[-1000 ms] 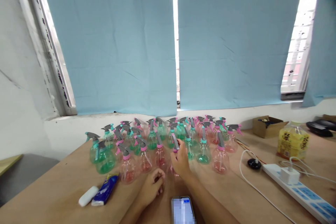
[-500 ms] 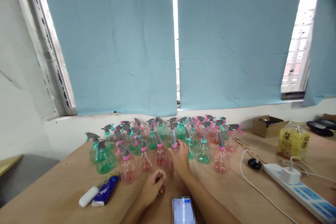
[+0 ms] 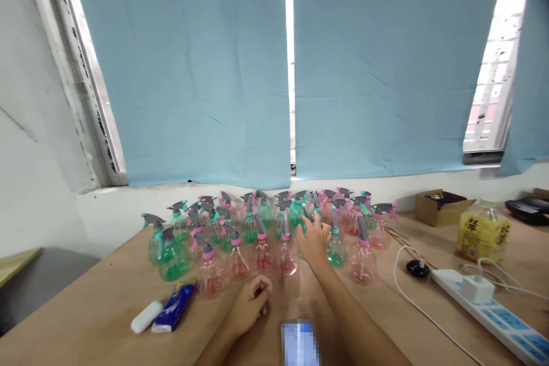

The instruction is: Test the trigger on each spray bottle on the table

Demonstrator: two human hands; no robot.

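Spray bottles [image 3: 210, 274] crowd the worktop [image 3: 107, 309] in several close rows, all upright, with the back ones near the white wall [image 3: 124, 211]. Blue blinds [image 3: 193, 68] take up most of the view above them, a bright slit of window showing between two panels. Below, the brown worktop runs across nearly the whole width. The bottles are clear, tinted green or pink, with grey sprayer tops, teal or pink collars and triggers, and coloured liquid low inside many of them. To the right, a white power strip [image 3: 500, 320] with blue socket panels lies at a slant, a white adapter [image 3: 477, 289] plugged into it. Beyond that stand a yellow-labelled container [image 3: 482, 234] and an open cardboard box [image 3: 429, 213]. The right hand [image 3: 313, 237] is wide, its fingers spread in front of a teal-collared green bottle [image 3: 306, 211] in the front part of the group; whether they touch it I cannot tell. The left hand [image 3: 254, 302] is narrow, loosely curled on the worktop just before the front pink bottles. Between the forearms lies a phone [image 3: 300, 343], its screen blurred. At left, a blue tube [image 3: 175, 307] lies just beside a smaller white oblong item [image 3: 147, 317]. Near the power strip's far end sits a small round black object [image 3: 418, 268].
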